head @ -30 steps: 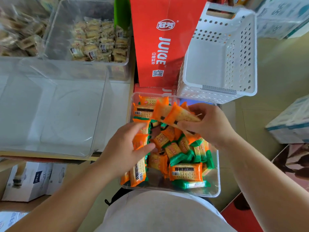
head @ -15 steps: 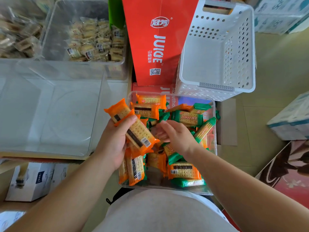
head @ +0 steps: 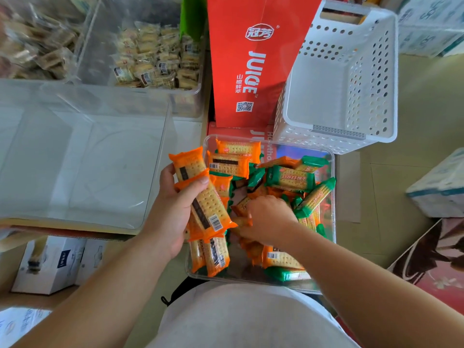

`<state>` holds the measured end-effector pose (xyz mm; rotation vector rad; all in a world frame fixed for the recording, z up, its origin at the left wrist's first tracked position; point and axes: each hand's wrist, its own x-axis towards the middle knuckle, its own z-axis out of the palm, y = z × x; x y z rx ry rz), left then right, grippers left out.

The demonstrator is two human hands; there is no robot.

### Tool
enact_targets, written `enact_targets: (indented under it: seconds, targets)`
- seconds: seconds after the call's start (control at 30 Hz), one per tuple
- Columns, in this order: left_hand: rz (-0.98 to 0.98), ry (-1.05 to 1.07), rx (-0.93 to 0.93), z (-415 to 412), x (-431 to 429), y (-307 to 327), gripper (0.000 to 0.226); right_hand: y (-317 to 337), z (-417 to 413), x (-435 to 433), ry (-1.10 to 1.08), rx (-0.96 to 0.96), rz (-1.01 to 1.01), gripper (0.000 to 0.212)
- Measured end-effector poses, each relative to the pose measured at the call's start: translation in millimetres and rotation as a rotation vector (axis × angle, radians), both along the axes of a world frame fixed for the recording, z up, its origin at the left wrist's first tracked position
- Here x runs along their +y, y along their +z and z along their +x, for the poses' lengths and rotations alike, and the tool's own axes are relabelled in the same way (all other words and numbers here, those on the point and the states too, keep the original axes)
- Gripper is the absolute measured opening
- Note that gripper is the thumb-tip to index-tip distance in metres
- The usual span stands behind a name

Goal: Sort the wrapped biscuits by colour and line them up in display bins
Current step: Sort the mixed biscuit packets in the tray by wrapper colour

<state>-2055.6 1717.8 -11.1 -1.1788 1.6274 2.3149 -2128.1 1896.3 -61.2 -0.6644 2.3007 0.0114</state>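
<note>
Left grip (head: pixel 173 217) is up at the left edge of the clear tray (head: pixel 333 202), wrapped round a small stack of orange packs (head: pixel 204 205). My thumb lies across the top pack and my fingers are curled underneath. The top one shows its barcode at the near end, and another orange pack fans out past my fingertips toward the far side.

Right grip (head: pixel 270 219) is down in the middle of the tray, knuckles up, fingers dug into the loose pile. An orange wrapper end pokes out at the fingertips, but I cannot tell whether the fingers have closed on it or only touch it.

The tray holds a jumble. Green packs (head: pixel 290 178) sit mostly on the right and far side. More orange ones lie along the far-left corner and the near-left edge, some flat, some on edge. One green pack lies along the near wall.

Left of the tray, on the surface (head: pixel 189 130), stands the empty clear bin (head: pixel 162 172), with nothing lined up in it. Behind it another clear bin (head: pixel 198 89) holds pale wrapped biscuits. A red juice box (head: pixel 251 59) stands upright beyond the tray, and a white perforated basket (head: pixel 339 131) is tilted beside it on the right. Cardboard boxes (head: pixel 47 263) sit below the surface edge at lower left.
</note>
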Motion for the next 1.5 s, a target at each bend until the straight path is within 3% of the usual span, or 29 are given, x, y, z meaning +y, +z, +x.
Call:
enact_targets:
  seconds: [0.07, 0.17, 0.27, 0.37, 0.6, 0.73, 0.93, 1.0, 1.1, 1.17, 1.23, 1.27, 1.33, 1.43, 1.5]
  targets:
    - [0.007, -0.002, -0.004, 0, 0, -2, 0.044, 21, -13, 9, -0.212, -0.038, -0.151, 0.031]
    - [0.024, -0.005, -0.014, -3, 4, -3, 0.041, 43, -25, 24, -0.575, 0.057, -0.482, 0.019]
    - [0.088, -0.03, 0.004, -11, 13, -2, 0.048, 56, -28, 21, -0.952, -0.168, -0.893, 0.018]
    - [0.215, -0.058, 0.032, -22, 23, -1, 0.056, 53, -23, 10, -0.939, -0.242, -0.939, 0.016]
    - [0.438, -0.049, 0.068, -29, 29, -11, 0.06, 29, -21, 12, -1.11, -0.054, -0.889, 0.027]
    - [0.47, -0.115, 0.075, -32, 29, -16, 0.064, 19, -17, 17, -1.085, -0.047, -0.861, 0.028]
    - [0.428, -0.187, 0.047, -37, 36, -12, 0.046, 20, -13, 18, -0.894, -0.171, -0.866, 0.012]
    - [0.365, -0.166, 0.052, -40, 36, -15, 0.051, 26, -18, 24, -0.764, -0.097, -0.767, 0.018]
    - [0.284, -0.193, 0.058, -45, 37, -18, 0.057, 39, -30, 45, -0.521, 0.193, -0.717, 0.02]
    - [0.232, -0.233, 0.06, -47, 38, -16, 0.059, 47, -42, 67, -0.309, 0.262, -0.638, 0.046]
    - [0.198, -0.237, 0.06, -47, 38, -14, 0.058, 49, -54, 90, -0.057, 0.191, -0.381, 0.08]
    - [0.185, -0.236, 0.06, -47, 36, -13, 0.057, 48, -59, 99, 0.077, 0.176, -0.24, 0.084]
    - [0.166, -0.235, 0.067, -46, 33, -11, 0.055, 41, -64, 109, 0.223, 0.18, -0.079, 0.064]
    - [0.121, -0.216, 0.094, -44, 25, -8, 0.05, 35, -66, 106, 0.157, 0.259, -0.192, 0.024]
    - [0.075, -0.195, 0.106, -43, 19, -7, 0.049, 32, -66, 95, 0.01, 0.241, -0.295, 0.025]
